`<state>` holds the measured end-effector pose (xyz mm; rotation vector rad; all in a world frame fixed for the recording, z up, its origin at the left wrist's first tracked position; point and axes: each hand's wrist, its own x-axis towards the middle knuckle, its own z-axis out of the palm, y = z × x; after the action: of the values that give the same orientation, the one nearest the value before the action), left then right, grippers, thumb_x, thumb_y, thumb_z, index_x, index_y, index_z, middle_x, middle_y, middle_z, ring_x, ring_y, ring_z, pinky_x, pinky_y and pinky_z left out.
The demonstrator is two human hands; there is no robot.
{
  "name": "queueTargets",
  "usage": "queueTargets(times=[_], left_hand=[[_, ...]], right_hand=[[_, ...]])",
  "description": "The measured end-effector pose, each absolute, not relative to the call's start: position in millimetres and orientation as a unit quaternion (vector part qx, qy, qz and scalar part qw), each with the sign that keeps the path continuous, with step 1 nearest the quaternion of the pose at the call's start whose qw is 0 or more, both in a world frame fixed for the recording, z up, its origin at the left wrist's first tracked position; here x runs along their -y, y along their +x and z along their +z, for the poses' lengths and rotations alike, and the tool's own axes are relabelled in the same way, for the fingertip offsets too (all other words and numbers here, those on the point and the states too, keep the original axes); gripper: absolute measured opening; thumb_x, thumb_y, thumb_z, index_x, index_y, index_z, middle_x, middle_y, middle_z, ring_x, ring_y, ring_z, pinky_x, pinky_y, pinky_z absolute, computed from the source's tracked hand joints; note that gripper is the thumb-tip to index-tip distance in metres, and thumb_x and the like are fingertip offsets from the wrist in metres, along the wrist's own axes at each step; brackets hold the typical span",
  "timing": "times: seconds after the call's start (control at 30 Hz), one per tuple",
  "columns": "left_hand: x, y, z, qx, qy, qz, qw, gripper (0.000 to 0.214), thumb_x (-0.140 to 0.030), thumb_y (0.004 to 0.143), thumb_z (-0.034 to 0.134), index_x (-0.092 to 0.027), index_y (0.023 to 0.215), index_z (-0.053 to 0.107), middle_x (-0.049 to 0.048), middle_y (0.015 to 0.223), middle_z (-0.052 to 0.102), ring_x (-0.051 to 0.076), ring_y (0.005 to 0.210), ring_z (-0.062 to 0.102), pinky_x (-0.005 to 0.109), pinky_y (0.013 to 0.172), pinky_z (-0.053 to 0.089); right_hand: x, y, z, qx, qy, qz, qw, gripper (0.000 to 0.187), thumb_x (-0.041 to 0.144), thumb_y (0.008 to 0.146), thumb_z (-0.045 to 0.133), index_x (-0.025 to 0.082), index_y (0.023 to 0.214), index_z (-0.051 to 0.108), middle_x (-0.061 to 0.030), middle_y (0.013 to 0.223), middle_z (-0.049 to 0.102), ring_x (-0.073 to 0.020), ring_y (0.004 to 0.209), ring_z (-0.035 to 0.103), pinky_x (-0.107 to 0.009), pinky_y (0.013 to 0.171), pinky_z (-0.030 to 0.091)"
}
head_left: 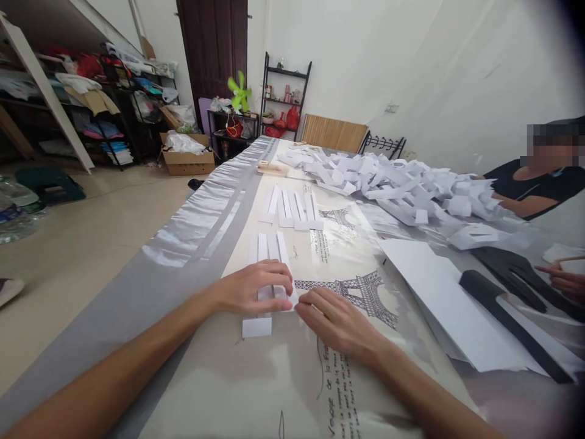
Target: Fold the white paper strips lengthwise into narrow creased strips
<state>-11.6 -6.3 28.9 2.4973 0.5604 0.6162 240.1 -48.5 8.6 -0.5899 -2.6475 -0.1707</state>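
Observation:
My left hand [253, 286] lies across a folded white paper piece [267, 256] made of long parallel strips, fingers curled over it and pressing it to the table. My right hand [336, 320] rests just to its right, fingertips touching the paper's lower right edge. A small flap of the same paper [256, 327] sticks out below my left hand. A second folded paper piece [292, 208] lies farther up the table.
A heap of folded white paper pieces [402, 186] covers the far right of the table [283, 390]. White sheets [439, 299] and black strips [507, 323] lie at right. Another person [539, 183] sits there, a hand [564, 281] on the table. Shelves and boxes stand at left.

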Motion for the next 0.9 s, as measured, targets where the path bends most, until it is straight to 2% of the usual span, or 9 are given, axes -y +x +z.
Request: queueTargets(times=[0.13,0.2,0.33,0.43,0.5,0.6,0.7,0.77,0.9], left_hand=[[13.3,-3.0,31.5,-0.147,0.947,0.282,0.051,0.013,-0.026,0.103,0.055,-0.019,0.101,0.065,0.0050,0.094,0.071,0.019,0.087,0.063,0.034,0.082,0.048],[14.5,-1.1,29.9,-0.149,0.942,0.295,-0.054,0.019,-0.013,0.103,0.048,-0.018,0.094,0.064,0.0032,0.084,0.070,0.017,0.077,0.061,0.033,0.071,0.046],[17.6,0.5,28.7,-0.152,0.921,0.313,-0.175,0.018,-0.009,0.100,0.052,-0.017,0.088,0.062,0.0003,0.071,0.063,0.016,0.066,0.057,0.032,0.061,0.042],[21.6,3.0,31.3,-0.136,0.910,0.333,-0.204,0.015,-0.009,0.099,0.055,-0.017,0.090,0.062,0.0005,0.071,0.064,0.016,0.066,0.059,0.032,0.059,0.042],[23.1,4.6,33.4,-0.118,0.908,0.346,-0.202,0.012,-0.009,0.099,0.056,-0.018,0.093,0.063,0.0014,0.076,0.068,0.017,0.070,0.063,0.031,0.060,0.044],[23.2,5.3,35.1,-0.098,0.909,0.356,-0.194,0.010,-0.009,0.098,0.059,-0.018,0.095,0.063,0.0023,0.083,0.071,0.016,0.074,0.065,0.030,0.062,0.047],[23.4,5.1,34.9,-0.095,0.907,0.359,-0.198,0.010,-0.009,0.098,0.060,-0.017,0.092,0.063,0.0017,0.080,0.070,0.015,0.070,0.063,0.029,0.061,0.048],[24.7,5.8,33.7,-0.091,0.906,0.359,-0.204,0.010,-0.008,0.097,0.061,-0.015,0.090,0.063,0.0021,0.078,0.069,0.016,0.070,0.063,0.030,0.061,0.049],[25.4,7.0,30.5,-0.079,0.909,0.355,-0.201,0.009,-0.008,0.096,0.061,-0.015,0.091,0.063,0.0024,0.081,0.071,0.016,0.074,0.065,0.029,0.061,0.049]], right_hand=[[40.0,243.0,6.1,0.922,-0.260,-0.038,0.285,0.021,0.010,0.103,0.042,0.018,0.110,0.060,-0.0093,0.096,0.066,-0.0202,0.083,0.058,-0.034,0.070,0.051],[38.9,243.3,5.8,0.915,-0.265,-0.031,0.303,0.019,0.012,0.103,0.045,0.019,0.111,0.060,-0.0085,0.095,0.066,-0.0195,0.082,0.058,-0.033,0.069,0.050],[40.4,243.9,6.6,0.894,-0.287,-0.045,0.342,0.016,0.015,0.102,0.052,0.023,0.108,0.064,-0.0054,0.088,0.065,-0.0176,0.076,0.057,-0.031,0.064,0.049],[41.2,247.0,9.2,0.889,-0.295,-0.075,0.343,0.025,0.010,0.101,0.048,0.027,0.104,0.066,-0.0008,0.076,0.060,-0.0149,0.065,0.052,-0.029,0.056,0.043],[40.6,250.4,11.1,0.894,-0.260,-0.101,0.349,0.029,0.005,0.100,0.048,0.027,0.108,0.065,0.0016,0.071,0.057,-0.0136,0.060,0.048,-0.028,0.053,0.039],[38.8,255.1,13.0,0.898,-0.204,-0.135,0.366,0.032,0.000,0.096,0.052,0.022,0.117,0.062,0.0026,0.070,0.055,-0.0127,0.058,0.043,-0.028,0.051,0.037],[38.0,256.8,14.8,0.906,-0.187,-0.152,0.347,0.032,-0.003,0.093,0.055,0.015,0.119,0.060,0.0019,0.069,0.055,-0.0129,0.058,0.043,-0.029,0.051,0.036],[38.6,255.7,16.2,0.909,-0.186,-0.148,0.342,0.031,-0.004,0.093,0.055,0.014,0.118,0.061,0.0011,0.071,0.057,-0.0131,0.060,0.045,-0.029,0.052,0.038],[41.2,250.1,18.2,0.913,-0.210,-0.097,0.336,0.028,-0.002,0.093,0.056,0.017,0.113,0.063,-0.0051,0.088,0.067,-0.0161,0.076,0.060,-0.031,0.063,0.051]])
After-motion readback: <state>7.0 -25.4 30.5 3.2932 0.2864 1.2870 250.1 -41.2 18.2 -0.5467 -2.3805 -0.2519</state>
